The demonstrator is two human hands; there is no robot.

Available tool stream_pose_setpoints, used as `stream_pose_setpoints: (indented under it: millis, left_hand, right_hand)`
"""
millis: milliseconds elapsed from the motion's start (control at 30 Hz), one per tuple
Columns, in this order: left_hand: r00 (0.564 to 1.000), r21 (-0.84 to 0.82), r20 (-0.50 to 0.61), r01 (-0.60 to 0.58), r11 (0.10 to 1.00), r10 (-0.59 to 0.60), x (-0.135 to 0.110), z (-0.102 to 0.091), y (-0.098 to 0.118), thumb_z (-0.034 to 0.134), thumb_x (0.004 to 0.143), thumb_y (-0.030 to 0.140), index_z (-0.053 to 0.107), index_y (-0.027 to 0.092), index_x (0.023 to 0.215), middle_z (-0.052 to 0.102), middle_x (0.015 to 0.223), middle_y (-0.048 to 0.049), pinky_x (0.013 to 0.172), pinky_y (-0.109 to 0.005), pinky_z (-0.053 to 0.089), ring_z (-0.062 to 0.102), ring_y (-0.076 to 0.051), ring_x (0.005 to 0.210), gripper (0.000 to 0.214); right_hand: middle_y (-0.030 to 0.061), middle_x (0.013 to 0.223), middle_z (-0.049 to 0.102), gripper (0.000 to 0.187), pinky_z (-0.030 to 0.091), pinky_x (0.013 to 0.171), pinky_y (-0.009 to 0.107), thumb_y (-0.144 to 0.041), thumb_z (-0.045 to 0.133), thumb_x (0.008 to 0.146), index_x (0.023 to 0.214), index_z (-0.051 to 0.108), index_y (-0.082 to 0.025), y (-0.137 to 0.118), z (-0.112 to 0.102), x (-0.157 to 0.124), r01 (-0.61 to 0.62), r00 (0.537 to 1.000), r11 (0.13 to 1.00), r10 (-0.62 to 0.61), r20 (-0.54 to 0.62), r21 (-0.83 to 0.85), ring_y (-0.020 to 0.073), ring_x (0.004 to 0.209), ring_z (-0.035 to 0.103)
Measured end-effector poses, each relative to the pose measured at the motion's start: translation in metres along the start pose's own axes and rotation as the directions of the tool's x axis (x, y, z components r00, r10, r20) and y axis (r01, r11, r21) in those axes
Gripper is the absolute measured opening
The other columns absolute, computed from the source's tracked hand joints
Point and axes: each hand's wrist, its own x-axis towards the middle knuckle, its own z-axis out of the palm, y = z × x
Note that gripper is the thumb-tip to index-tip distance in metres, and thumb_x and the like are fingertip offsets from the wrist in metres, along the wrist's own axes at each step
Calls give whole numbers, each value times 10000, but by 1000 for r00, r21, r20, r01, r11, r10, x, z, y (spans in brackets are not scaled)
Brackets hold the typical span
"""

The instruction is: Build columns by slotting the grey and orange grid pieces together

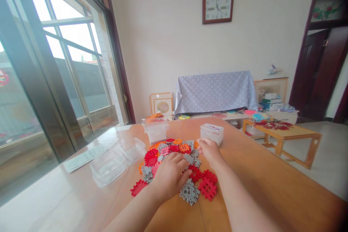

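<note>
A pile of flat, notched plastic building pieces in red, orange and grey lies on the wooden table. My left hand rests palm down over the middle of it, thumb and fingers apart, covering some pieces. Near its thumb lie a grey lattice piece and a red lattice piece. At the pile's right edge, my right hand has its fingers curled together beside an orange piece. Whatever sits inside those fingers is hidden.
Two clear plastic containers stand left of the pile, near a pale printed sheet. Behind the pile are a clear tub and a lidded white box, close to my right hand. A low wooden table stands farther right.
</note>
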Motion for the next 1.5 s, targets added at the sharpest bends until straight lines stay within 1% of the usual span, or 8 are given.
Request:
stream_pose_setpoints:
  millis: [167, 300, 467, 600, 767, 900, 1133, 1500]
  left_hand:
    - [978, 27, 165, -133, 991, 127, 19, 36, 33, 551, 874, 680, 639, 239, 1252, 686, 1172, -133, 1113, -537, 358, 529, -350, 1254, 588]
    - [965, 38, 233, -130, 991, 118, 30, 61, 45, 486, 824, 802, 412, 223, 1513, 525, 1475, -183, 1170, -659, 188, 350, -414, 1438, 903]
    - [947, 71, 297, -151, 986, 123, 31, 71, 43, 469, 809, 822, 602, 198, 1308, 666, 1268, -157, 1154, -655, 207, 480, -392, 1304, 810]
    - [950, 157, 262, -216, 964, 170, 28, 77, 45, 470, 887, 692, 661, 183, 1158, 690, 1122, -132, 1119, -591, 290, 579, -321, 1086, 608]
    - [951, 239, 268, -222, 945, 156, 28, 86, 46, 458, 922, 579, 698, 176, 998, 660, 988, -123, 862, -461, 449, 589, -275, 902, 476]
    - [968, 299, 232, -167, 940, 98, 28, 85, 41, 475, 906, 557, 702, 179, 921, 638, 919, -121, 759, -436, 429, 577, -273, 858, 441]
    - [984, 388, 166, -118, 914, 57, 28, 76, 26, 475, 933, 470, 676, 179, 898, 649, 844, -84, 794, -450, 386, 578, -237, 770, 356]
    - [980, 396, -95, 200, 896, -177, 28, 41, -23, 460, 962, 585, 669, 207, 879, 650, 964, -84, 885, -441, 384, 551, -271, 998, 440]
  right_hand:
    - [31, 683, 676, 428, 479, 595, 286, -552, 573, 810, 903, 702, -155, 2, -1, 3, 24, 999, 1000, -24, -34, -3, 172, 581, 603]
    - [35, 684, 682, 454, 475, 592, 299, -571, 573, 799, 930, 708, -158, 6, -4, 7, 29, 999, 999, -29, -37, -18, 188, 582, 612]
    - [43, 679, 686, 488, 488, 613, 316, -588, 588, 777, 950, 717, -150, 10, -4, 8, 1, 999, 1000, -2, -50, -8, 200, 593, 618]
    - [58, 700, 704, 509, 486, 620, 325, -603, 605, 754, 951, 719, -148, 11, -4, 8, -23, 999, 1000, 23, -46, -9, 208, 599, 627]
    - [69, 746, 722, 517, 490, 620, 323, -604, 607, 757, 993, 715, -157, 11, -5, 9, -50, 998, 998, 49, -48, -27, 212, 622, 639]
    - [70, 726, 713, 515, 492, 600, 316, -601, 616, 743, 976, 721, -153, 15, -4, 13, -53, 997, 998, 52, -52, -17, 216, 629, 640]
    - [42, 668, 694, 493, 467, 574, 302, -592, 642, 733, 932, 734, -151, 25, -3, 18, -9, 998, 1000, 9, -63, 2, 191, 580, 619]
    - [58, 727, 727, 510, 481, 606, 305, -595, 606, 766, 985, 743, -155, 21, -1, 12, -31, 999, 998, 31, -13, -54, 205, 631, 651]
